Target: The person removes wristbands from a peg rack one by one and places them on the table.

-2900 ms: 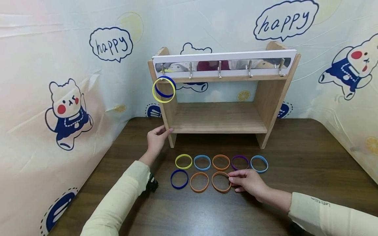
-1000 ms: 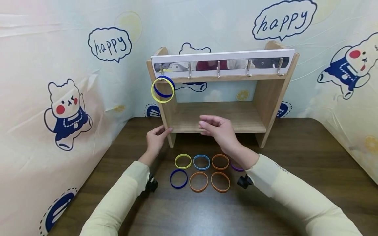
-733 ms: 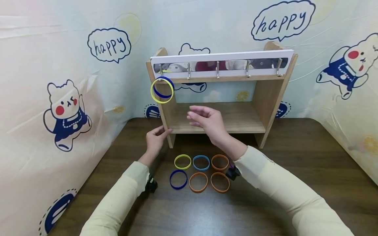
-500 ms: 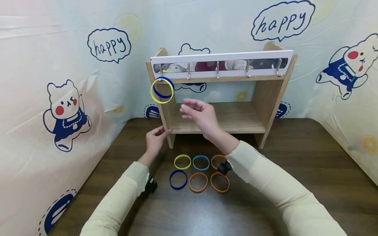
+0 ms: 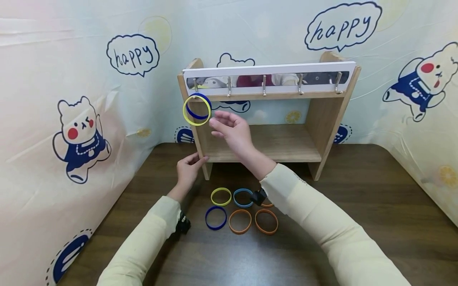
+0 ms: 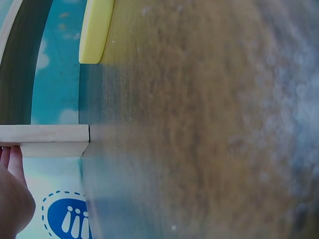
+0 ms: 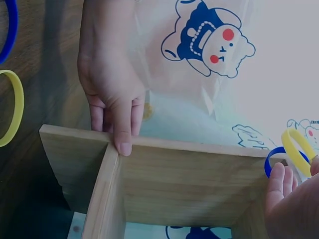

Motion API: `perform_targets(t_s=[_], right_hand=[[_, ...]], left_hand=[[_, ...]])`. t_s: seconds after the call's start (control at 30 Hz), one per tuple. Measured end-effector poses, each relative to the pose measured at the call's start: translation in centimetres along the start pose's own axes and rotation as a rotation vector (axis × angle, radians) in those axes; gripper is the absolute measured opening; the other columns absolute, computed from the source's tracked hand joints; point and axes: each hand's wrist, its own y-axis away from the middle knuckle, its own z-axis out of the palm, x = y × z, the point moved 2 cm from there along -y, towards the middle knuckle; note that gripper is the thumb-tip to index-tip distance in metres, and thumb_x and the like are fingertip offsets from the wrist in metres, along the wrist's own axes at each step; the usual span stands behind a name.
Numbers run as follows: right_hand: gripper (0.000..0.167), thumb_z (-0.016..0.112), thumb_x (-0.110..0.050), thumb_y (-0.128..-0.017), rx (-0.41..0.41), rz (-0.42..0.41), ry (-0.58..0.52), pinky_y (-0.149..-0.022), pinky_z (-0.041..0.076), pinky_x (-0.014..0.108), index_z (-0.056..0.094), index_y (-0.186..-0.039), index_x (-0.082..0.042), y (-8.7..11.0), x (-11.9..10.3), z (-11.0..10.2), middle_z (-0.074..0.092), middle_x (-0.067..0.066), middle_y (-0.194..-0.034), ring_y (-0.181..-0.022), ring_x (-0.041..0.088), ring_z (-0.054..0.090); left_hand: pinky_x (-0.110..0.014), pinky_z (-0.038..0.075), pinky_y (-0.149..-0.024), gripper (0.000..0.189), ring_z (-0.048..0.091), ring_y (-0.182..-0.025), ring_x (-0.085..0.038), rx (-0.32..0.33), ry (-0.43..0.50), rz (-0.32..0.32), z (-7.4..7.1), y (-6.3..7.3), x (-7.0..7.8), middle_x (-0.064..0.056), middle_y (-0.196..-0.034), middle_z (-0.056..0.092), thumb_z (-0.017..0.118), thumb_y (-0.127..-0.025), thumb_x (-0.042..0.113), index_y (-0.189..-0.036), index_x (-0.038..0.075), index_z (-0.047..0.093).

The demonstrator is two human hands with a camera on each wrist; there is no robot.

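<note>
A yellow wristband (image 5: 187,115) and a dark blue wristband (image 5: 208,104) hang together from the leftmost hook of a wooden rack (image 5: 264,159). My right hand (image 5: 232,131) is raised beside them, thumb and fingers parted, fingertips at the yellow band's right edge. Whether they touch it I cannot tell. In the right wrist view the fingers (image 7: 281,186) sit just below the blue band. Low on the rack's left side panel, my left hand (image 5: 187,171) pinches the wood between thumb and fingers.
Several wristbands lie in two rows on the dark table (image 5: 229,262): yellow (image 5: 221,196), light blue (image 5: 240,204), dark blue (image 5: 216,217) and orange (image 5: 240,221). My right sleeve hides part of the back row. Metal hooks (image 5: 264,85) line the rack's front rail.
My right hand has left the orange wristband on the table and moved up and left to the hanging bands. My left hand has stayed on the rack's side panel.
</note>
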Motion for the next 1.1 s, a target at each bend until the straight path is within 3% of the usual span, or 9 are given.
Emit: perform_targets(t_s=[0.33,0.57,0.87,1.1], right_hand=[[0.036,0.072,-0.011,-0.089,-0.005,0.010,-0.020,-0.075,0.056,0.034,0.062,-0.120,0.003,-0.3,0.0,1.4,0.070,0.010,-0.103,-0.090,0.023,0.070],[0.033,0.071,-0.008,-0.089,0.022,0.028,-0.051,-0.073,0.057,0.034,0.062,-0.118,0.005,-0.4,0.2,1.8,0.070,0.013,-0.101,-0.085,0.024,0.071],[0.031,0.070,-0.007,-0.089,0.055,0.031,-0.094,-0.074,0.057,0.034,0.063,-0.117,0.004,-0.5,0.0,2.0,0.069,0.015,-0.097,-0.086,0.023,0.071],[0.030,0.070,-0.007,-0.089,0.056,0.033,-0.135,-0.075,0.056,0.034,0.064,-0.116,0.002,-0.6,-0.4,2.3,0.069,0.015,-0.098,-0.088,0.027,0.070]], left_hand=[[-0.030,0.054,-0.078,0.051,0.066,-0.092,-0.017,0.002,0.005,0.010,0.0,-0.1,0.2,-0.011,-0.103,0.072,0.083,-0.076,0.041,-0.112,0.007,0.073],[-0.033,0.054,-0.081,0.052,0.067,-0.094,-0.017,-0.007,0.001,0.006,0.0,-0.1,0.0,-0.010,-0.104,0.072,0.083,-0.075,0.043,-0.113,0.008,0.073],[-0.028,0.054,-0.078,0.050,0.067,-0.093,-0.017,-0.007,0.022,0.017,0.0,-0.2,0.0,-0.010,-0.103,0.072,0.083,-0.075,0.041,-0.112,0.007,0.074],[-0.028,0.054,-0.080,0.049,0.066,-0.096,-0.016,-0.034,0.012,-0.025,-0.1,-0.2,0.0,-0.009,-0.108,0.071,0.081,-0.078,0.040,-0.115,0.010,0.072]])
